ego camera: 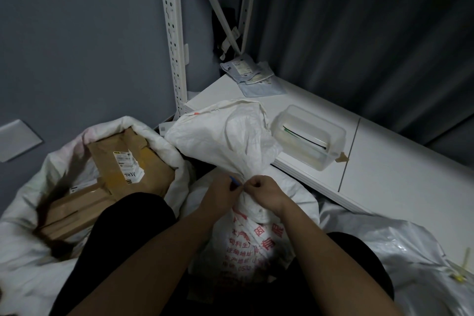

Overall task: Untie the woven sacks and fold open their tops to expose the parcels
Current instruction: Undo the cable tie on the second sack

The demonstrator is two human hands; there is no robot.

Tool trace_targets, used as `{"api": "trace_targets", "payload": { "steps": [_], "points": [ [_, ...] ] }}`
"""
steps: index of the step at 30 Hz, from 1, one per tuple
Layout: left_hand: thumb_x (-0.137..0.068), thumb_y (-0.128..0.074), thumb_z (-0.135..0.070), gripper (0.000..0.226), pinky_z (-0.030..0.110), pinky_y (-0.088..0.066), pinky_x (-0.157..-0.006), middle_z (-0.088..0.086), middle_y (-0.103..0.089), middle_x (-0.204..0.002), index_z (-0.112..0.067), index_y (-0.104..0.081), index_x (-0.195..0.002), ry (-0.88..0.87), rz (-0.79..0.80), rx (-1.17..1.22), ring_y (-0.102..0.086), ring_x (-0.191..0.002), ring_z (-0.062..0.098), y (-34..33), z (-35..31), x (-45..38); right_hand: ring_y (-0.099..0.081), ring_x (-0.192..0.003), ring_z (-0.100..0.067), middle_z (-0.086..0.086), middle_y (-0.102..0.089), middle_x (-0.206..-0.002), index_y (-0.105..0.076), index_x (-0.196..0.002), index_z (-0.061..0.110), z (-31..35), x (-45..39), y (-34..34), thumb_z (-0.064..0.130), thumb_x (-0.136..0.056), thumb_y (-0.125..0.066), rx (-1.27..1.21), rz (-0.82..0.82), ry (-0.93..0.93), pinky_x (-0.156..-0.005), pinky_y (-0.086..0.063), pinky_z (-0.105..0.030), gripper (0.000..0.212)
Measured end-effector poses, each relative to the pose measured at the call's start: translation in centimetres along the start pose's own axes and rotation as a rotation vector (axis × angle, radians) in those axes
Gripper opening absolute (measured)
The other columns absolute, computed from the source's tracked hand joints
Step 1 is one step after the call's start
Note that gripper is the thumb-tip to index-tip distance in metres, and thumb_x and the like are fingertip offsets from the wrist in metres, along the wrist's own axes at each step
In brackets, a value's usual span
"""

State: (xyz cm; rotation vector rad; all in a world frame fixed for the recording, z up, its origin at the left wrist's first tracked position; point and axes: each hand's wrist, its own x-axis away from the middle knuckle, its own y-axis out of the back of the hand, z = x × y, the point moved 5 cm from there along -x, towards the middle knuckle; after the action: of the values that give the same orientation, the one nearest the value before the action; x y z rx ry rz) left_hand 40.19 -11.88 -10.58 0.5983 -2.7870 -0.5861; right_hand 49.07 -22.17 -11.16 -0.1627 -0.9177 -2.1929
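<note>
Grip: left hand (222, 188) and right hand (264, 191) pinched the blue tie (235, 179) at the tied sack (246, 161) neck, to loosen it | sack between knees | opened sack (33, 244) left, boxes (115, 174) exposed.

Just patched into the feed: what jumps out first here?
Both hands, left hand and right hand, pinch the tied neck of the white woven sack at centre. To its left, an open sack already shows brown cardboard parcels.
</note>
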Motion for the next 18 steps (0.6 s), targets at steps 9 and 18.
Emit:
{"api": "trace_targets", "payload": {
  "steps": [9,18],
  "points": [
    [-0.088,-0.063,-0.006,0.013,0.029,-0.049,-0.077,0.015,-0.065,-0.086,-0.013,-0.055,-0.081,-0.050,-0.068,0.113,-0.063,-0.085,0.024,0.7,-0.8,0.4,-0.060,-0.079,-0.017,-0.004,-0.068,-0.077,-0.072,-0.077,0.012,-0.4,0.2,0.6,0.022,-0.088,-0.062,-0.019,-0.080,0.006,-0.076,-0.048,-0.033,0.017],
    [-0.087,-0.063,-0.004,0.011,0.006,-0.040,-0.064,0.011,-0.063,-0.083,-0.010,-0.056,-0.081,-0.078,-0.057,0.060,-0.059,-0.080,0.016,1.2,-0.9,0.5,-0.050,-0.063,-0.004,0.004,-0.061,-0.068,-0.067,-0.071,0.021,0.2,0.7,0.3,0.023,-0.090,-0.062,-0.085,-0.040,0.006,-0.057,-0.039,-0.019,0.020]
  ]
}}
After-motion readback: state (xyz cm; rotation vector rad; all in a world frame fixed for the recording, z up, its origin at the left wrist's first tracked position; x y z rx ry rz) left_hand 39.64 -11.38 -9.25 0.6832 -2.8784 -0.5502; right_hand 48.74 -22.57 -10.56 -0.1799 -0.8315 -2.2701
